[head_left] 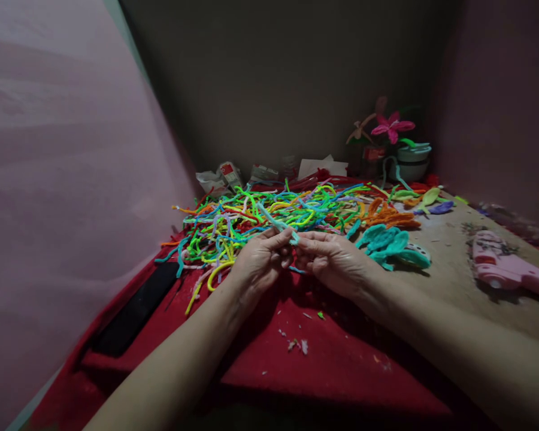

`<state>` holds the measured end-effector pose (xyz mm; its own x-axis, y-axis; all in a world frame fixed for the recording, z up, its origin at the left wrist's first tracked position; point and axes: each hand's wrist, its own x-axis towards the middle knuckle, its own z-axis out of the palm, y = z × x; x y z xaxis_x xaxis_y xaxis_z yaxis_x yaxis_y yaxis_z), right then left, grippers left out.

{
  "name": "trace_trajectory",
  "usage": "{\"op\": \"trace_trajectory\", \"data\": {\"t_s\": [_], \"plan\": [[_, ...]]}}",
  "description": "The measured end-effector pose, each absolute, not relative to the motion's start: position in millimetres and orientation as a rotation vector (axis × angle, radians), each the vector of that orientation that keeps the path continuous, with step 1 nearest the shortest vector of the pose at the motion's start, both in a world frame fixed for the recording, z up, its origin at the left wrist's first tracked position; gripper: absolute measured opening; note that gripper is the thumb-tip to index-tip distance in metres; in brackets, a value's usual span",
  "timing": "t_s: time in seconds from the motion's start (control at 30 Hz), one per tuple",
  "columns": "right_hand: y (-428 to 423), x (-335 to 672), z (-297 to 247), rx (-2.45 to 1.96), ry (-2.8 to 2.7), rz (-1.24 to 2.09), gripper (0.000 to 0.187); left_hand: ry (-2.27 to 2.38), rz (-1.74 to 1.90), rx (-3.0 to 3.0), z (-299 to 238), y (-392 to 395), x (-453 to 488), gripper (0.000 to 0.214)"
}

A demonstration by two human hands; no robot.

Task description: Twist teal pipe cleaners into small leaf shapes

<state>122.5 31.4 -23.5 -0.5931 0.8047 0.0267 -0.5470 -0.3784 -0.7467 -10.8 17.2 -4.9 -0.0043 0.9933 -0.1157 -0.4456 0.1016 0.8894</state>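
My left hand (261, 258) and my right hand (330, 258) meet at the middle, fingers pinched together on a pale teal pipe cleaner (276, 222) that rises from between them toward the back left. Just behind the hands lies a big tangle of coloured pipe cleaners (260, 221) on the red cloth (332, 359). Teal pipe-cleaner shapes (388, 244) lie right of my right hand, with orange ones (388, 215) behind them.
A pink glue gun (507, 269) lies at the right on the brown table. A pink pipe-cleaner flower (391, 127) stands in a bowl (413, 161) at the back right. Paper packets (224, 176) line the back wall. A black strip (135, 311) lies at left.
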Motion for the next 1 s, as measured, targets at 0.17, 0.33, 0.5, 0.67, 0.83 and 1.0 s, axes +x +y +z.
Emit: {"op": "trace_trajectory", "data": {"t_s": [0.17, 0.33, 0.5, 0.67, 0.83, 1.0], "plan": [[27.5, 119.8, -24.3, -0.435, -0.893, 2.017, 0.009, 0.913, 1.383, 0.787, -7.8, 13.9, -4.6, 0.017], [23.2, 117.7, -21.9, -0.48, -0.861, 2.027, 0.011, 0.915, 1.381, 0.9, -9.4, 11.1, 0.1, 0.016], [20.6, 115.9, -21.7, -0.44, -0.899, 1.982, 0.017, 0.961, 1.421, 0.993, -7.9, 8.2, 2.9, 0.014], [17.0, 114.2, -20.5, -0.51, -0.937, 1.892, 0.023, 0.956, 1.379, 1.043, -6.5, 5.8, 4.1, 0.012], [17.4, 114.6, -19.9, -0.503, -0.956, 1.856, 0.021, 0.901, 1.372, 1.053, -6.5, 7.2, 3.4, 0.011], [20.4, 116.6, -19.1, -0.448, -0.894, 1.95, 0.015, 0.95, 1.397, 0.919, -4.0, 7.7, 2.8, 0.014]]}}
